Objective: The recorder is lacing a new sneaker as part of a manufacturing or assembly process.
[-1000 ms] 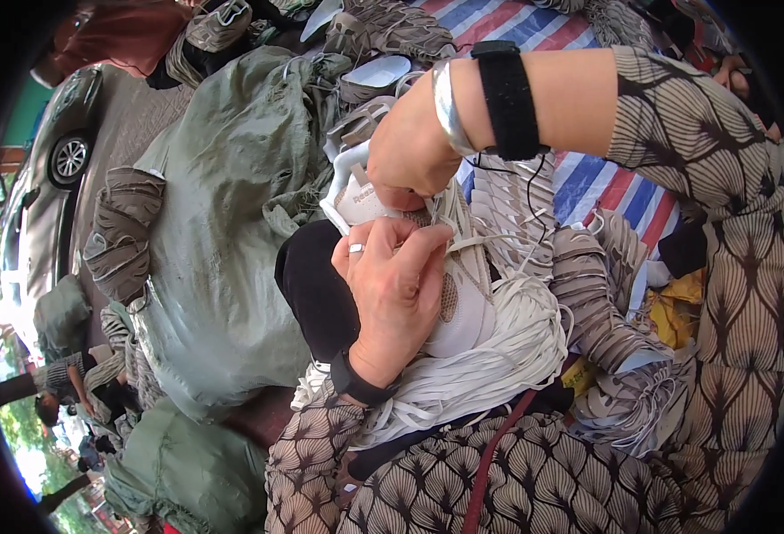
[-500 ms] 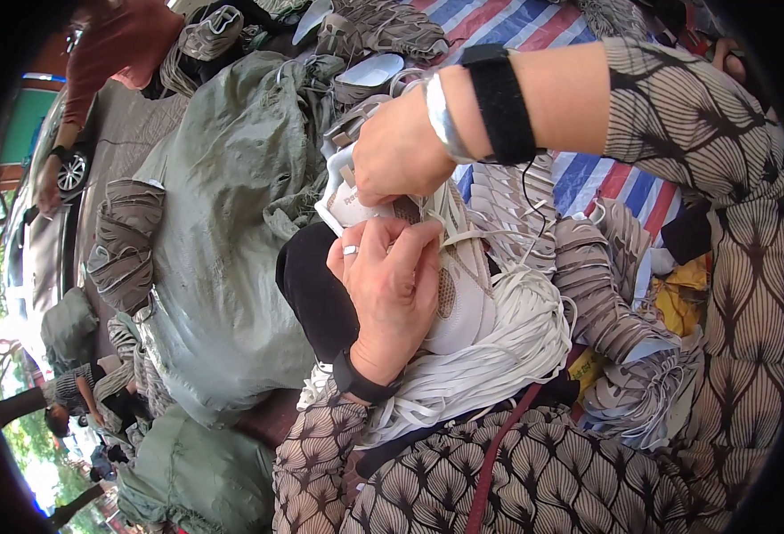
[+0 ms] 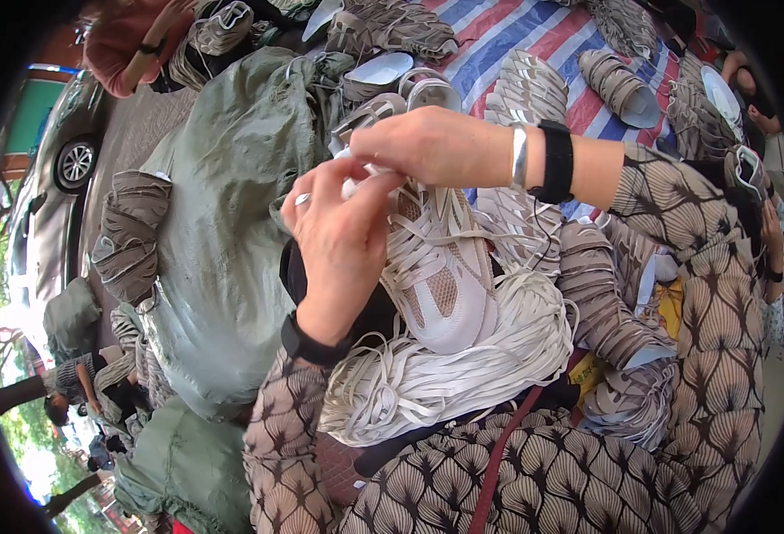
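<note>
On lap — one shoe upper [image 3: 436, 285] | left hand [image 3: 338, 240], right hand [image 3: 418, 147] — both pinching its lace [image 3: 365, 178]

Left hand [image 3: 338, 236] rises from the lower edge, fingers curled and pinched together at the top; right hand [image 3: 427, 147] reaches in from the right, palm down. Fingertips of both meet.

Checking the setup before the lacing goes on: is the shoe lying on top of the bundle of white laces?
Yes, the beige shoe rests on the bundle of white laces in the lap.
</note>
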A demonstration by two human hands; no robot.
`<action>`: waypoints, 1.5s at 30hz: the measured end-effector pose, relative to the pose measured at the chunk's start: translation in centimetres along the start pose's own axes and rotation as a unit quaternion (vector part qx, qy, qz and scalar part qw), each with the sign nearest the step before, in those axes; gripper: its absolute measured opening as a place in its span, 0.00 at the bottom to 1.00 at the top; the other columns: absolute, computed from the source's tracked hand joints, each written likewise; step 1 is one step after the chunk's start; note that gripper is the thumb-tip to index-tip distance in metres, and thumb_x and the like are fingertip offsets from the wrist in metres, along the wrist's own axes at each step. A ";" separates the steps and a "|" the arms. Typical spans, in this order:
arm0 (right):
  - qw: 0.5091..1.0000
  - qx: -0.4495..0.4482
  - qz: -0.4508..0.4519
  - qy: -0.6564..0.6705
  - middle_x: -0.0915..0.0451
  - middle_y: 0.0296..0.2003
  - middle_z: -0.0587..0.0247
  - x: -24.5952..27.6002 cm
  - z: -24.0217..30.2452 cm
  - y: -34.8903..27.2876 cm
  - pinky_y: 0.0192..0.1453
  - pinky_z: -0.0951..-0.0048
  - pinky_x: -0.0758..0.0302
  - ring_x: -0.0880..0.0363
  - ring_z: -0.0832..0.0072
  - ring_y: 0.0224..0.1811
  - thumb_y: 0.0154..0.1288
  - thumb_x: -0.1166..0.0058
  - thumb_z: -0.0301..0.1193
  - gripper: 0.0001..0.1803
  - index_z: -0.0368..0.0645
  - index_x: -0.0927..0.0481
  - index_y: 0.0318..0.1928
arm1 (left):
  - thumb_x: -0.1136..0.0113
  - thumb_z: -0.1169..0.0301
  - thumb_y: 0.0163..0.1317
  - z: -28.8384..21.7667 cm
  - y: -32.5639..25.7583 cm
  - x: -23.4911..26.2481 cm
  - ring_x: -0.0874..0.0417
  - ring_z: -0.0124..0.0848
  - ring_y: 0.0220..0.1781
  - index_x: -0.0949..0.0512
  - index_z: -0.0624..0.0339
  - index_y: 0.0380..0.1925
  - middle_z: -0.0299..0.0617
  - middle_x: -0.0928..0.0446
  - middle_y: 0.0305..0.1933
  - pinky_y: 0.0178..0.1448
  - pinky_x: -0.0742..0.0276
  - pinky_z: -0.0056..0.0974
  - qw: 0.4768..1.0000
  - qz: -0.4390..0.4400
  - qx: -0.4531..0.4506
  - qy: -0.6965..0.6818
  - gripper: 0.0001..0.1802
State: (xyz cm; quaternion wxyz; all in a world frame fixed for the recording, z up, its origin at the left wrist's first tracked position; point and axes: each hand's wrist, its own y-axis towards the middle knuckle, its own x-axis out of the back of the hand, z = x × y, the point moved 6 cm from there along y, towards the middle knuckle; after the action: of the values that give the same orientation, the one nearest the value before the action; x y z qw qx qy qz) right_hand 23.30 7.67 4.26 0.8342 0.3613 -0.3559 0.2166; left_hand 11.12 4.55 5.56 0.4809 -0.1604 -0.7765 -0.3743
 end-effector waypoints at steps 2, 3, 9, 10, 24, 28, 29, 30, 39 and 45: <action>0.991 -0.086 -0.055 0.088 0.22 0.32 0.61 0.4 -1.1 -0.9 0.33 0.68 0.22 0.18 0.69 0.31 0.66 0.50 0.24 0.08 0.43 0.30 0.45 | 0.35 0.74 0.50 0.1 0.9 0.3 0.28 0.38 0.53 0.18 0.42 0.41 0.36 0.27 0.47 0.58 0.40 0.44 1.000 0.015 -0.018 0.016 0.16; 0.963 -0.176 -0.107 0.174 0.22 0.31 0.64 0.6 -2.1 -1.6 0.31 0.72 0.23 0.19 0.77 0.30 0.69 0.52 0.25 0.07 0.43 0.30 0.46 | 0.33 0.72 0.49 0.2 1.2 0.4 0.29 0.38 0.55 0.18 0.41 0.40 0.35 0.28 0.49 0.60 0.40 0.45 0.998 0.032 -0.038 0.028 0.17; 0.858 -0.282 -0.176 0.390 0.25 0.39 0.66 -0.7 -2.8 -4.4 0.23 0.87 0.27 0.21 0.85 0.34 0.74 0.59 0.28 0.10 0.39 0.33 0.52 | 0.39 0.72 0.52 -0.4 3.2 -0.3 0.32 0.36 0.61 0.24 0.54 0.36 0.34 0.29 0.52 0.65 0.42 0.46 0.974 0.112 -0.191 0.053 0.10; 0.836 -0.285 -0.241 0.403 0.25 0.39 0.66 -0.6 -3.1 -4.7 0.23 0.87 0.27 0.22 0.85 0.33 0.74 0.59 0.27 0.10 0.39 0.33 0.52 | 0.38 0.72 0.51 -0.3 3.3 -0.6 0.32 0.37 0.62 0.24 0.54 0.36 0.35 0.29 0.52 0.66 0.43 0.46 0.975 0.111 -0.191 0.028 0.11; 0.721 -0.293 -0.379 0.501 0.22 0.36 0.58 -1.5 -2.5 -7.2 0.28 0.82 0.27 0.26 0.81 0.26 0.70 0.58 0.25 0.07 0.40 0.31 0.47 | 0.31 0.71 0.46 1.5 4.3 -2.3 0.35 0.41 0.67 0.19 0.44 0.36 0.34 0.30 0.60 0.67 0.44 0.53 0.957 0.153 -0.230 -0.090 0.14; 0.708 -0.292 -0.403 0.500 0.21 0.37 0.59 -1.7 -2.7 -7.0 0.28 0.81 0.27 0.27 0.81 0.25 0.70 0.56 0.25 0.07 0.40 0.30 0.47 | 0.30 0.70 0.45 1.3 4.3 -2.2 0.35 0.41 0.67 0.18 0.44 0.31 0.33 0.30 0.59 0.66 0.43 0.52 0.950 0.144 -0.245 -0.126 0.11; 0.702 -0.294 -0.423 0.492 0.21 0.37 0.59 -1.7 -2.6 -7.1 0.28 0.81 0.28 0.27 0.81 0.25 0.70 0.56 0.25 0.07 0.40 0.30 0.46 | 0.30 0.70 0.45 1.1 4.1 -2.1 0.36 0.41 0.67 0.18 0.44 0.30 0.33 0.30 0.59 0.66 0.43 0.52 0.948 0.140 -0.252 -0.137 0.11; 0.702 -0.294 -0.422 0.493 0.21 0.37 0.59 -1.8 -2.7 -7.0 0.28 0.81 0.28 0.27 0.81 0.25 0.70 0.56 0.25 0.07 0.40 0.30 0.46 | 0.31 0.70 0.46 0.9 3.9 -2.1 0.36 0.41 0.68 0.21 0.48 0.29 0.34 0.30 0.58 0.66 0.43 0.51 0.947 0.135 -0.258 -0.133 0.09; 0.716 -0.295 -0.384 0.503 0.21 0.37 0.62 -2.0 -3.0 -6.8 0.25 0.81 0.28 0.27 0.81 0.23 0.68 0.52 0.25 0.06 0.41 0.29 0.45 | 0.33 0.69 0.50 -0.4 2.9 -0.7 0.43 0.42 0.74 0.25 0.54 0.27 0.39 0.34 0.62 0.75 0.54 0.54 0.952 0.185 -0.242 -0.020 0.09; 0.697 -0.303 -0.390 0.519 0.21 0.36 0.62 -2.4 -3.1 -6.5 0.24 0.82 0.29 0.27 0.82 0.21 0.68 0.51 0.25 0.06 0.40 0.29 0.44 | 0.34 0.68 0.53 -0.3 4.0 0.1 0.45 0.41 0.75 0.24 0.56 0.25 0.39 0.35 0.63 0.76 0.58 0.56 0.943 0.229 -0.240 -0.030 0.08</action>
State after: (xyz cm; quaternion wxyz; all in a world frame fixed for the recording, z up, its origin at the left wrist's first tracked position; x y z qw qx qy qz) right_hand 27.03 5.57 -1.96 0.9604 0.0256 0.2608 -0.0949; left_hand 13.69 7.03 7.41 0.4775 -0.4554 -0.6201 -0.4244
